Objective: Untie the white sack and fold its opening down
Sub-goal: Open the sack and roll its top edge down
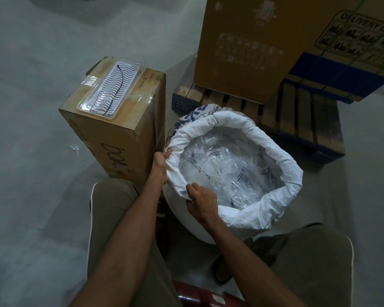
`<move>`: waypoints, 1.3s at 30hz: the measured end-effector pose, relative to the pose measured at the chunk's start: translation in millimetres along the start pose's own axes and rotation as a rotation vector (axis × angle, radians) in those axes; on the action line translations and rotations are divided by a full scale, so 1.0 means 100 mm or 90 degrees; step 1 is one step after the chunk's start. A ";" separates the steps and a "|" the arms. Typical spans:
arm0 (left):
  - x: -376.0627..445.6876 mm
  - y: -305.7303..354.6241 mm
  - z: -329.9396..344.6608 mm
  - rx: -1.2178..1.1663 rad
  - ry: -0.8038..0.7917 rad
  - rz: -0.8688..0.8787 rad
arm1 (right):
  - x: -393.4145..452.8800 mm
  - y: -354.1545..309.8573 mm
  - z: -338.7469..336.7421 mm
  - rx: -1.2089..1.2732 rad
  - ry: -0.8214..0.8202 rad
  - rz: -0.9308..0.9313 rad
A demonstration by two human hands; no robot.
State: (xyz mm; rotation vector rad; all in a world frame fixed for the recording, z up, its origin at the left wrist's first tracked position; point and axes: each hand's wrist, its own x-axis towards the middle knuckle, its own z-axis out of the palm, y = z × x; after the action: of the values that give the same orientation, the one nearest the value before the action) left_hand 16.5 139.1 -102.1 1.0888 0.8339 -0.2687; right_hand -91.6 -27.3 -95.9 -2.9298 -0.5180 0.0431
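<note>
— Looking at the rim, which way does the unfinished part lie from the hands?

— To the person's right and near side. The white sack (237,220) stands on the floor between the knees, just beside the cardboard box (118,120), with its mouth already wide open and no tie visible on it. The far and left stretches of the rolled rim (228,120) look turned down into a thick cuff; the near-right stretch sags looser.

— And the hands?

— Both sit on the near-left arc. The left hand (161,163) is closed on the rim at the sack's left edge, thumb on top. The right hand (201,201) pinches the rim closer to the body, fingers curled over the fabric, thumb underneath.

— So which hand is nearer to the loose part?

— The right one, I'd judge. The cuff runs as a ring, so the work would travel along it from that hand toward the right knee, while the left steadies the finished side.

— Anything inside?

— A clear plastic liner (226,167) with blue print; what it holds I cannot tell.
</note>
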 end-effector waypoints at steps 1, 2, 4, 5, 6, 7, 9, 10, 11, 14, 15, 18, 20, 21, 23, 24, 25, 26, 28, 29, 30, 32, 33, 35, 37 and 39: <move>0.03 -0.01 -0.01 0.002 -0.013 0.005 | -0.01 0.01 0.01 -0.001 -0.003 0.000; 0.01 0.02 0.01 0.025 -0.034 0.019 | -0.03 0.01 0.03 -0.002 -0.003 0.000; -0.01 0.06 0.08 0.103 -0.068 0.054 | -0.06 0.01 0.04 0.003 -0.005 0.007; 0.00 0.06 0.12 0.186 -0.054 0.081 | -0.07 0.00 0.04 0.009 -0.004 0.012; -0.02 0.03 0.15 0.319 -0.013 0.112 | -0.08 0.00 0.04 0.017 -0.003 0.015; -0.04 -0.02 0.17 0.469 0.048 0.161 | -0.08 0.00 0.03 0.021 -0.003 0.016; -0.14 -0.12 0.24 0.666 0.166 0.316 | -0.09 0.01 0.00 0.024 -0.008 0.006; -0.20 -0.13 0.28 0.699 0.189 0.389 | -0.09 0.03 -0.03 0.027 -0.011 -0.006; -0.17 -0.13 0.32 0.715 0.185 0.437 | -0.09 0.05 -0.06 0.031 -0.012 -0.022; -0.11 0.00 0.42 0.776 0.153 0.432 | -0.06 0.10 -0.15 0.036 -0.006 -0.050; -0.06 0.05 0.44 0.782 0.150 0.417 | -0.04 0.11 -0.18 0.036 -0.004 -0.052; 0.04 0.15 0.43 0.719 0.140 0.399 | 0.01 0.15 -0.18 0.032 -0.017 -0.068; 0.16 0.26 0.42 0.598 0.144 0.335 | 0.05 0.18 -0.13 0.064 -0.033 -0.088; 0.24 0.32 0.41 0.529 0.162 0.283 | 0.08 0.21 -0.12 0.091 -0.043 -0.102; 0.44 0.38 0.38 0.455 0.162 0.150 | 0.18 0.26 -0.11 0.144 -0.060 -0.119; 0.53 0.41 0.36 0.431 0.128 0.101 | 0.26 0.29 -0.13 0.170 -0.067 -0.119; 0.59 0.43 0.36 0.424 0.084 0.081 | 0.36 0.32 -0.16 0.191 -0.066 -0.117; 0.60 0.45 0.37 0.410 0.041 0.066 | 0.48 0.35 -0.19 0.202 -0.052 -0.116; 0.53 0.53 0.44 0.385 0.033 0.083 | 0.77 0.41 -0.22 0.183 0.002 -0.115; 0.52 0.60 0.51 0.427 0.065 0.115 | 0.93 0.43 -0.24 0.166 0.030 -0.105; 0.50 0.64 0.58 0.497 0.112 0.157 | 1.08 0.46 -0.25 0.156 0.053 -0.091; 0.41 0.72 0.73 0.628 0.188 0.296 | 1.35 0.51 -0.30 0.139 0.107 -0.063; 0.36 0.75 0.80 0.648 0.184 0.362 | 1.48 0.54 -0.35 0.127 0.140 -0.047; 0.41 0.71 0.92 0.685 0.116 0.435 | 1.72 0.61 -0.41 0.077 0.205 -0.024; 0.53 0.63 0.98 0.796 0.083 0.452 | 1.96 0.71 -0.44 -0.001 0.214 -0.017; 0.68 0.57 1.00 0.880 0.082 0.446 | 2.16 0.85 -0.45 -0.071 0.138 -0.018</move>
State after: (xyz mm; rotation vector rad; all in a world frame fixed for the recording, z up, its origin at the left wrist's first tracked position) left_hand 141.2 92.8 -91.8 2.6228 0.2234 -0.1534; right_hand 142.3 -39.5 -66.2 -2.9830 -0.5416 -0.3123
